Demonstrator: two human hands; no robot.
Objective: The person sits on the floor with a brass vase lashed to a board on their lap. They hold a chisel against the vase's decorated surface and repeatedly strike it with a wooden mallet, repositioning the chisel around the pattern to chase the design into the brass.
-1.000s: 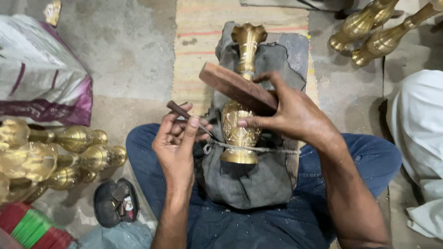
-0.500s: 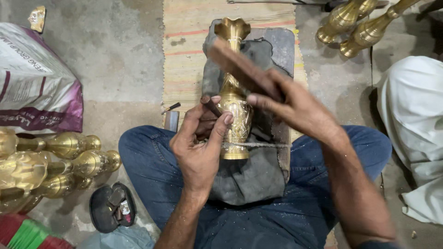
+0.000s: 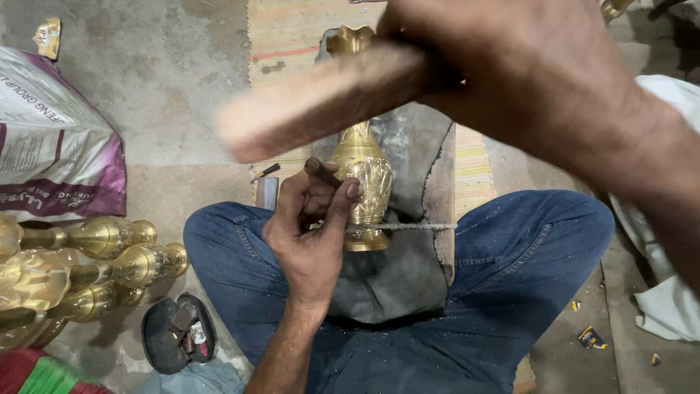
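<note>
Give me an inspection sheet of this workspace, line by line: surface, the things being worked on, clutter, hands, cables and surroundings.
Surface: grey padded block on the lap, over a striped woven mat on concrete floor.
Work things: embossed brass vase lying on the block, a cord across its base; thin dark punch set against it; blurred wooden mallet block raised above.
Clutter: black sandal, wrapper scraps.
Hands: left hand pinches the punch; right hand grips the mallet.
Cables: nothing seen.
Surroundings: finished brass vases lying at one side, a printed white and purple sack, white cloth opposite.
</note>
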